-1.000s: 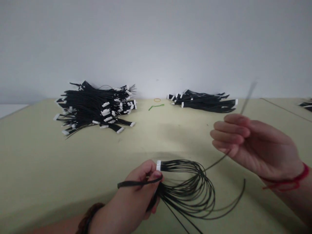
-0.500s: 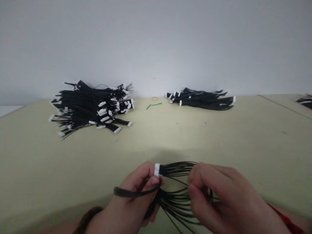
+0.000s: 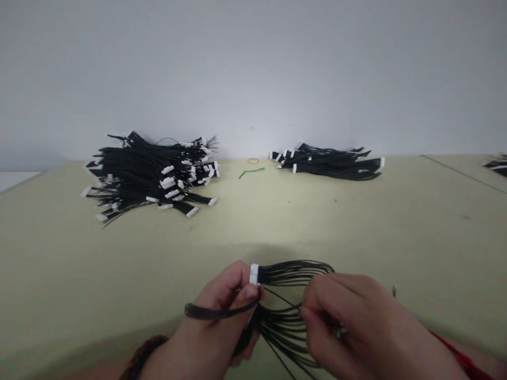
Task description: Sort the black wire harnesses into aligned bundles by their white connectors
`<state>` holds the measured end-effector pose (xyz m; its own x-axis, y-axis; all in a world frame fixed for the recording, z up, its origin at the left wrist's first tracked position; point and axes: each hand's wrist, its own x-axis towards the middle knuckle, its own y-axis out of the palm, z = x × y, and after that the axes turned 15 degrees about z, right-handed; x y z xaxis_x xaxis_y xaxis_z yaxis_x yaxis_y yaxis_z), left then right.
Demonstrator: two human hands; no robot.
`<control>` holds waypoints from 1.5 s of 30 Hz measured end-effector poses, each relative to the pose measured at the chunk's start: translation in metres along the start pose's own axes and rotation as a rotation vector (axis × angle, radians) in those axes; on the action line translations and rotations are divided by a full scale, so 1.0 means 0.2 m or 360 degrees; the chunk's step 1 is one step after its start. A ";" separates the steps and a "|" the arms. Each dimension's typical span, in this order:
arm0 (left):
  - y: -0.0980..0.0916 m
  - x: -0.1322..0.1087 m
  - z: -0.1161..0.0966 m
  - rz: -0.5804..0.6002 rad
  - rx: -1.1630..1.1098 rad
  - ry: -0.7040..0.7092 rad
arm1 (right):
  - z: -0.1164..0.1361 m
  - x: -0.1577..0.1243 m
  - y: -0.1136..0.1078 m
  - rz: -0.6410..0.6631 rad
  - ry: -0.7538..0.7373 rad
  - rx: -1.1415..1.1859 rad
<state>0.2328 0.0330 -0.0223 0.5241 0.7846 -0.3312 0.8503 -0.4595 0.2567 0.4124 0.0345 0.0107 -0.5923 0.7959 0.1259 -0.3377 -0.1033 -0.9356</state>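
Observation:
My left hand (image 3: pixel 219 322) is closed on a looped black wire harness (image 3: pixel 289 303), pinching it just behind its white connector (image 3: pixel 254 274). A flat black band (image 3: pixel 206 312) loops out under the thumb. My right hand (image 3: pixel 356 327) is curled over the loose black wires on the harness's right side, fingers pinched among the strands. Both hands hover low over the yellow-green table (image 3: pixel 119 274) near its front edge.
A big heap of black harnesses with white connectors (image 3: pixel 152 177) lies at the back left. A smaller, tidier pile (image 3: pixel 328 161) lies at the back right. Between them are a green tie (image 3: pixel 251 172) and a rubber band (image 3: pixel 253 161). More cables (image 3: pixel 497 164) sit at the far right edge.
One second ago my right hand was raised to the right, pulling a single wire upward. It has come down and left onto the harness loop and closed on the strands.

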 end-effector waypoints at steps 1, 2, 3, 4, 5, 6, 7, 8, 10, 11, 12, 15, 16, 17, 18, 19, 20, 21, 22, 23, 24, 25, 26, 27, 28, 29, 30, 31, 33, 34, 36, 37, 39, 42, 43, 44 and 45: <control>0.00 0.00 0.00 -0.0011 0.0008 0.0000 | 0.00 0.00 0.00 -0.0004 0.0002 -0.0005; 0.00 0.00 -0.01 -0.0013 0.0025 0.0003 | 0.00 0.00 0.00 -0.0010 0.0002 0.0001; 0.00 0.00 -0.01 0.0000 0.0063 0.0001 | 0.00 0.00 0.00 -0.0010 0.0006 0.0019; -0.01 0.00 -0.01 0.0020 0.0119 0.0010 | 0.00 0.00 -0.01 -0.0004 0.0013 0.0055; -0.01 0.00 -0.01 0.0029 0.0188 0.0024 | 0.00 0.01 -0.02 0.0030 0.0032 0.0111; -0.01 0.00 0.00 0.0026 0.0257 0.0045 | 0.00 0.01 -0.03 0.0089 0.0067 0.0184; -0.01 0.00 0.00 0.0016 0.0312 0.0073 | 0.00 0.01 -0.05 0.0181 0.0117 0.0271; -0.01 0.00 0.00 0.0017 0.0346 0.0103 | -0.01 0.02 -0.06 0.0272 0.0174 0.0361; -0.01 0.00 -0.01 0.0000 0.0370 0.0156 | -0.01 0.02 -0.08 0.0454 0.0269 0.0527; -0.01 0.00 -0.01 -0.0008 0.0380 0.0169 | -0.02 0.02 -0.09 0.0524 0.0292 0.0567; 0.00 -0.01 -0.01 -0.0019 0.0391 0.0180 | -0.02 0.01 -0.09 0.0557 0.0307 0.0560; 0.01 -0.02 -0.02 -0.0046 0.0394 0.0166 | -0.02 0.00 -0.05 0.0460 0.0292 0.0283; 0.01 -0.02 -0.02 -0.0028 0.0381 0.0154 | -0.02 -0.01 -0.03 0.0349 0.0233 0.0156; 0.01 -0.03 -0.02 -0.0016 0.0369 0.0143 | -0.01 -0.01 -0.01 0.0230 0.0148 0.0047; 0.01 -0.03 -0.02 0.0000 0.0364 0.0133 | 0.00 -0.01 0.00 0.0126 0.0050 -0.0034; 0.01 -0.03 -0.02 0.0006 0.0367 0.0129 | 0.00 -0.01 0.01 0.0049 -0.0046 -0.0101; 0.01 -0.02 -0.02 0.0030 0.0379 0.0134 | 0.01 -0.01 0.02 0.0001 -0.0124 -0.0157; 0.01 -0.02 -0.02 0.0065 0.0396 0.0143 | 0.01 -0.01 0.02 -0.0019 -0.0170 -0.0198; 0.01 -0.02 -0.02 0.0092 0.0407 0.0150 | 0.01 -0.01 0.01 -0.0008 -0.0200 -0.0223; 0.00 -0.02 -0.01 0.0102 0.0410 0.0156 | 0.01 -0.01 0.01 -0.0004 -0.0221 -0.0237; 0.00 -0.01 -0.01 0.0124 0.0414 0.0165 | 0.01 -0.01 0.01 0.0005 -0.0232 -0.0249; 0.00 -0.01 0.00 0.0128 0.0421 0.0171 | 0.01 -0.01 0.00 0.0005 -0.0238 -0.0264; 0.00 -0.01 0.00 0.0143 0.0442 0.0172 | 0.02 -0.01 0.00 -0.0002 -0.0229 -0.0287; 0.00 -0.01 0.02 0.0146 0.0476 0.0171 | 0.02 -0.01 0.01 -0.0010 -0.0216 -0.0319; -0.01 -0.01 0.03 0.0157 0.0510 0.0175 | 0.02 -0.02 0.01 -0.0020 -0.0207 -0.0351; -0.01 -0.01 0.04 0.0169 0.0534 0.0179 | 0.02 -0.02 0.02 -0.0032 -0.0196 -0.0368; -0.01 0.00 0.04 0.0175 0.0538 0.0176 | 0.02 -0.01 0.02 -0.0030 -0.0196 -0.0359; -0.01 0.00 0.05 0.0170 0.0520 0.0173 | 0.01 -0.01 0.02 -0.0040 -0.0212 -0.0327; -0.01 0.01 0.03 0.0148 0.0429 0.0147 | -0.01 0.01 0.02 -0.0031 -0.0278 -0.0237; -0.01 0.01 0.02 0.0126 0.0365 0.0116 | -0.04 0.03 0.02 -0.0033 -0.0304 -0.0229; -0.02 0.03 -0.01 0.0084 0.0232 0.0044 | -0.11 0.07 0.01 -0.0074 -0.0334 -0.0344; -0.03 0.03 -0.03 0.0078 0.0175 0.0005 | -0.15 0.09 0.00 -0.0109 -0.0331 -0.0440; -0.03 0.04 -0.05 0.0084 0.0097 -0.0073 | -0.24 0.13 0.01 -0.0184 -0.0322 -0.0584; -0.02 0.04 -0.08 -0.0044 -0.0004 -0.0154 | -0.33 0.16 0.02 -0.0240 -0.0366 -0.0567; -0.02 0.04 -0.08 -0.0118 -0.0040 -0.0162 | -0.33 0.15 0.01 -0.0256 -0.0388 -0.0550; -0.01 0.04 -0.08 -0.0199 -0.0070 -0.0163 | -0.32 0.14 -0.01 -0.0268 -0.0416 -0.0539; -0.01 0.04 -0.08 -0.0263 -0.0092 -0.0158 | -0.30 0.12 -0.03 -0.0282 -0.0450 -0.0532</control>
<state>0.2348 0.0458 -0.0106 0.3823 0.8012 -0.4603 0.9224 -0.3010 0.2422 0.4436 0.0900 -0.0003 -0.7383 0.5854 0.3350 -0.2253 0.2542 -0.9406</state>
